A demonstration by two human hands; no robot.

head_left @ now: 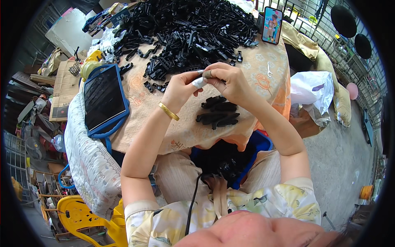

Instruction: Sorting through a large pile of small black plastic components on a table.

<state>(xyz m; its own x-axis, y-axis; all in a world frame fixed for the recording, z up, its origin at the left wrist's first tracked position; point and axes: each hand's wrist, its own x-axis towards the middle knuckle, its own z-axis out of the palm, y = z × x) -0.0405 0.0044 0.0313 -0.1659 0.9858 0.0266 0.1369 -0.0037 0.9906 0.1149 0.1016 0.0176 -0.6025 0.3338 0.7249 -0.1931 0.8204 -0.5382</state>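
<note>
Over the front part of the table, my left hand (181, 89) and my right hand (230, 84) meet with their fingertips pinched together. White tape wraps a finger of the left hand, and a brownish wrap covers a fingertip of the right. Whatever sits between the fingers is too small or hidden to make out. Just beyond them rises a big heap of black plastic clips (197, 33). Closer to me, below the right hand, lies a small group of black clips (217, 112). A blue bin (266, 142) with more black pieces stands between my knees.
A blue-framed tablet (105, 103) leans at the table's left, beside a white quilted cover (88, 160). A phone (272, 25) stands upright at the back right. White plastic bags (310, 88) hang off the right side. A yellow chair (78, 214) is at lower left.
</note>
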